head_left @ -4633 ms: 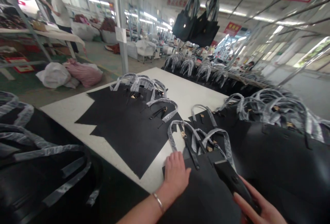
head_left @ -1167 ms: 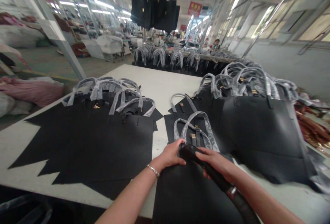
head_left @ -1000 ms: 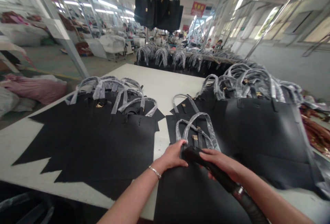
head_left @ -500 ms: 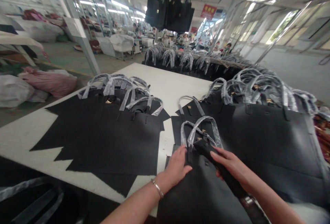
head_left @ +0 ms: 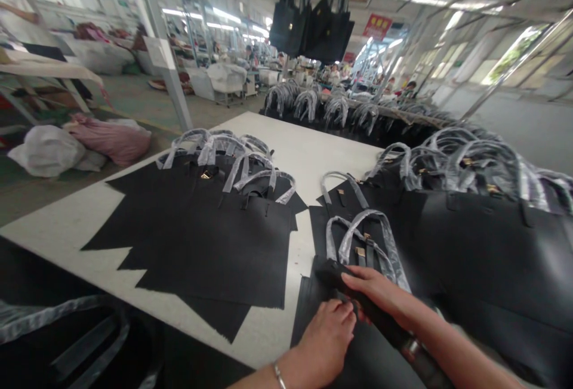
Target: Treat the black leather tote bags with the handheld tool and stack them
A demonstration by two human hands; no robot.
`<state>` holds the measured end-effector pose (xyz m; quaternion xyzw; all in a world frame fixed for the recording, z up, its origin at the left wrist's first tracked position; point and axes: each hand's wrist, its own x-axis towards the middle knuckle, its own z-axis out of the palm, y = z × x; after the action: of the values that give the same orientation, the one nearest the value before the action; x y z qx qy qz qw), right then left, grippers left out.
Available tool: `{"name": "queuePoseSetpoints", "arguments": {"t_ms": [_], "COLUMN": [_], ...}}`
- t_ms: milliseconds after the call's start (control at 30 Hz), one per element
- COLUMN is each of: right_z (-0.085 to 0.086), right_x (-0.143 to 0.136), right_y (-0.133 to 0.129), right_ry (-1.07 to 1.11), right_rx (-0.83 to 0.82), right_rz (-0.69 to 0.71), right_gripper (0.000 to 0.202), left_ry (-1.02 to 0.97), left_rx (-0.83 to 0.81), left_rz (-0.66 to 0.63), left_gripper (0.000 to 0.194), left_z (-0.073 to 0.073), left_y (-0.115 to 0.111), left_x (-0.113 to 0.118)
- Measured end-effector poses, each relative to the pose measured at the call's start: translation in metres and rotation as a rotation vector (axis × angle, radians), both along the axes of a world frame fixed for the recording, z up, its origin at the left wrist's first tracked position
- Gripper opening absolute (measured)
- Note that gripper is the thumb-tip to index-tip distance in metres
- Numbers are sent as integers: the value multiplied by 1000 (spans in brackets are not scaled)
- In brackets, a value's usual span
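Note:
My right hand (head_left: 380, 290) is closed around a long black handheld tool (head_left: 394, 329) with a silvery band; its exact kind is unclear. The tool lies slantwise over a black tote bag (head_left: 358, 359), its far end near the base of the handles (head_left: 371, 222), which are wrapped in clear plastic. Just below that end, my left hand (head_left: 329, 332) has its fingers curled together against the bag's front. What those fingertips pinch, if anything, is hidden. Gold-coloured hardware (head_left: 360, 252) shows between the handles.
Fanned black totes (head_left: 215, 234) lie left on the white table (head_left: 268, 138). More totes (head_left: 470, 246) are piled at the right, and one (head_left: 67, 341) sits at the near left. Two totes (head_left: 308, 25) hang overhead. A metal post (head_left: 156, 49) stands beyond the table.
My left hand has left the handle base and come down toward me, its fingers now curled on the bag. The tool in my right hand has shifted slightly left and lower. The view has turned left.

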<state>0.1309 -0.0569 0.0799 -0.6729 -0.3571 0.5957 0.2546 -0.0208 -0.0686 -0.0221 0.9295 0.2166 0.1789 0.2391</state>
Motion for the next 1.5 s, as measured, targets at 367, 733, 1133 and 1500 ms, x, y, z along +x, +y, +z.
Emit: {"name": "queuePoseSetpoints", "arguments": {"t_ms": [367,733,1133,1500], "right_z": [8,21,11,23], "right_x": [-9,-16,-35,27], "right_y": [32,-6,15,-29], "right_ry": [7,-113,-28,-208], "right_rx": [-11,-4,11,101], "right_rz": [44,142,73,-267], "right_gripper": [33,55,48,69], "left_ry": [-23,97,30,155], "left_rx": [5,-59,144,-113], "left_rz": [168,126,132,202], "left_gripper": [38,58,46,17], "left_z": [7,1,-17,27], "left_y": [-5,-29,-36,7], "left_x": [-11,-20,-16,-8]}}
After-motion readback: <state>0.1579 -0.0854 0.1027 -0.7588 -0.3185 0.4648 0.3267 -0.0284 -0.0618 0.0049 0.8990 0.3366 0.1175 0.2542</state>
